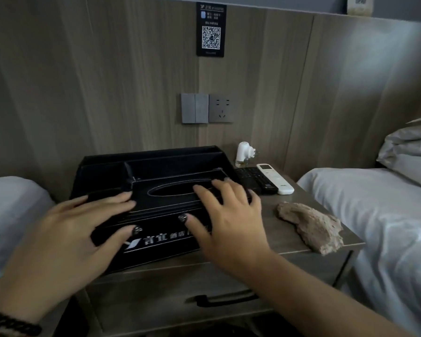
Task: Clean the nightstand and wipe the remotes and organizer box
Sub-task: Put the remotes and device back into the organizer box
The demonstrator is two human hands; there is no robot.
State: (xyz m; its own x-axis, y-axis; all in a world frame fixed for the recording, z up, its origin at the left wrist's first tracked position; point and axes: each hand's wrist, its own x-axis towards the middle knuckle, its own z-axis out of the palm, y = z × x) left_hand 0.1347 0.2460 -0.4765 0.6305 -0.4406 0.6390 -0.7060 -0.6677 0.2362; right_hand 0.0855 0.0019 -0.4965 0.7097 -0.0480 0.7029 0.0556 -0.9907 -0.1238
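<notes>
A black organizer box (pixel 156 166) with white lettering on its front stands on the left part of the wooden nightstand (pixel 267 207). My left hand (pixel 75 229) grips its front left corner, fingers on top and thumb on the front face. My right hand (pixel 226 215) rests on the tissue-slot lid, thumb over the front edge. To the right of the box lie a black remote (pixel 255 178) and a white remote (pixel 275 178), side by side. A crumpled brownish cloth (pixel 311 227) lies near the nightstand's right front corner.
A small white plug-in device (pixel 244 154) stands at the back by the wall. Light switches and a socket (pixel 207 108) sit on the wood panel above. Beds with white bedding flank the nightstand, left (pixel 7 210) and right (pixel 387 215). A drawer handle (pixel 226 299) is below.
</notes>
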